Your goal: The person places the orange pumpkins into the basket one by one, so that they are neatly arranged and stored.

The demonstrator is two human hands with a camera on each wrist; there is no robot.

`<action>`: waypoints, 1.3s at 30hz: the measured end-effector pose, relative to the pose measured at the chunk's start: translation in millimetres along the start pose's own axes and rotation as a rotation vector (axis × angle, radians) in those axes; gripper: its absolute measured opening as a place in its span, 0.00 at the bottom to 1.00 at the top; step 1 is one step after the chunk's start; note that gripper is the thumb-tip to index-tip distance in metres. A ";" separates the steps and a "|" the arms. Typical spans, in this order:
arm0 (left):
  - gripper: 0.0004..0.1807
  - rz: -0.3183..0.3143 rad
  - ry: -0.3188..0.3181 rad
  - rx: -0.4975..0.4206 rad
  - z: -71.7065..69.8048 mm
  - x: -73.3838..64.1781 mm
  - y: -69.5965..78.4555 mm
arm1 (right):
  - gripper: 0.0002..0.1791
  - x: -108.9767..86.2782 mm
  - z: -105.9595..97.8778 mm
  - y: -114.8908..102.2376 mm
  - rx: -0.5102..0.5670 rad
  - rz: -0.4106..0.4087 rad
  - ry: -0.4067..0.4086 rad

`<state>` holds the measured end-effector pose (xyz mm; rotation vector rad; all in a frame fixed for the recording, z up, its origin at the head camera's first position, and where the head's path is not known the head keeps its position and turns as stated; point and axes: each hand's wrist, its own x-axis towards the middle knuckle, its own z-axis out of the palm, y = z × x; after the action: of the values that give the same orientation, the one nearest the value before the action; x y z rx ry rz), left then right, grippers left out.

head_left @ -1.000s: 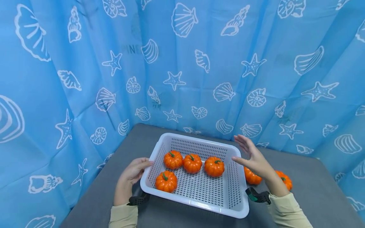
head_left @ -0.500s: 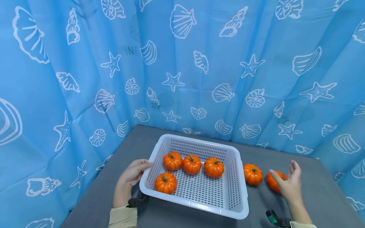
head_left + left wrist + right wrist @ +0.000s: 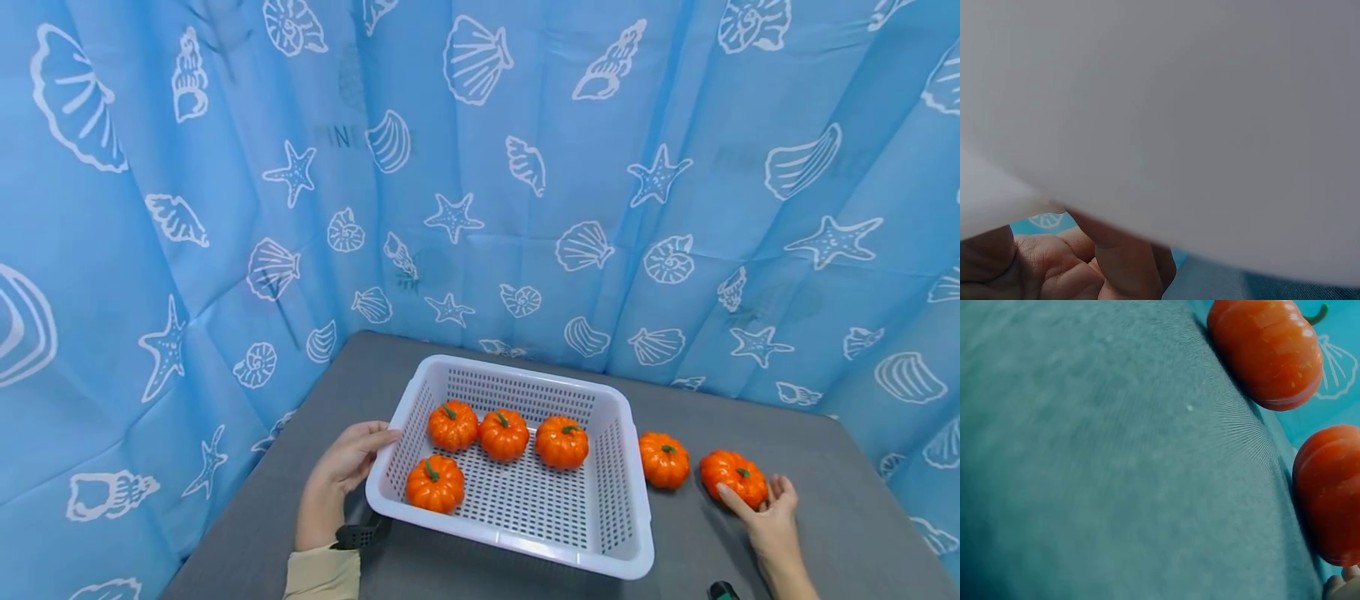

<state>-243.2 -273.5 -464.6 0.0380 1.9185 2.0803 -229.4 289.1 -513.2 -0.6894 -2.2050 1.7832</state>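
Basket (image 3: 512,537) is pinched by left hand (image 3: 348,457), likely for steadiness; pumpkin (image 3: 732,475) farthest rightward of it, grasped by right hand (image 3: 774,518).

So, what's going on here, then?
A person is handling orange pumpkins and a white basket. The left grip holds the basket by its left rim. The right grip is curled around the near edge of the rightmost pumpkin, out on the gray table. Four pumpkins lie in the basket; one loose pumpkin sits between.

Orange pumpkins (image 3: 732,473) — four in basket (image 3: 525,504) (two outside)
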 end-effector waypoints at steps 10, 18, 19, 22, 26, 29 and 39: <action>0.26 -0.003 0.016 0.009 0.1 0.2 -0.1 | 0.60 9.0 2.1 4.2 -0.117 0.002 -0.024; 0.25 -0.011 0.026 0.008 1.1 -0.3 1.4 | 0.60 10.9 2.8 3.1 -0.146 0.003 -0.033; 0.25 -0.010 0.026 0.008 1.1 -0.3 1.3 | 0.60 11.0 2.9 3.0 -0.154 0.003 -0.034; 0.25 -0.003 0.023 0.008 0.9 0.1 0.7 | 0.59 11.2 2.7 3.0 -0.176 -0.004 -0.043; 0.25 0.002 0.019 0.007 0.2 0.3 -0.4 | 0.58 10.9 2.1 3.8 -0.206 -0.015 -0.054; 0.25 0.003 0.018 0.007 -0.2 0.2 -1.0 | 0.57 10.2 2.1 4.1 -0.228 -0.016 -0.056; 0.25 0.015 -0.004 0.007 -0.7 1.9 -1.6 | 0.55 9.8 3.1 4.5 -0.265 -0.009 -0.037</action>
<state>-244.8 -273.6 -466.6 0.0588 1.9291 2.0814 -238.3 291.9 -519.4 -0.7010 -2.4928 1.5256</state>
